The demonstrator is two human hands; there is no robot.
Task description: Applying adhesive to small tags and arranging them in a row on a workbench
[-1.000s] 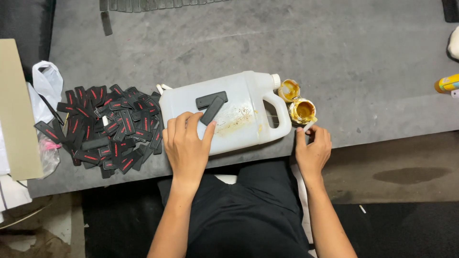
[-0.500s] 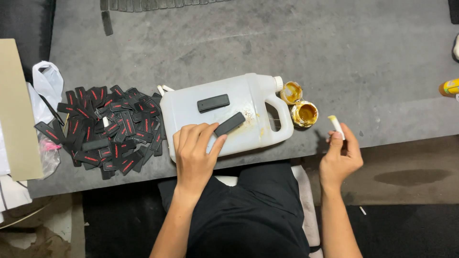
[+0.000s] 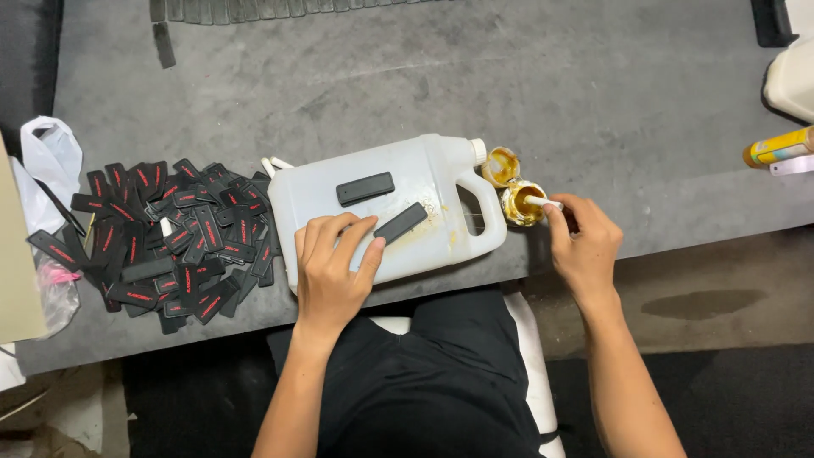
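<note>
Dipping a white stick (image 3: 543, 203), pinched in my right hand (image 3: 585, 246), into the glue pot (image 3: 521, 204) at the worktop's front edge, I steady a black tag (image 3: 400, 223) on the jug (image 3: 381, 212) with my open left hand (image 3: 332, 271); gluing it looks next.

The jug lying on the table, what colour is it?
The jug is milky white, with yellowish stains near its handle; the head view shows it.

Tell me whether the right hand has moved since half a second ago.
Yes. The right hand has swung back left to the glue cup, dipping its white stick in.
</note>
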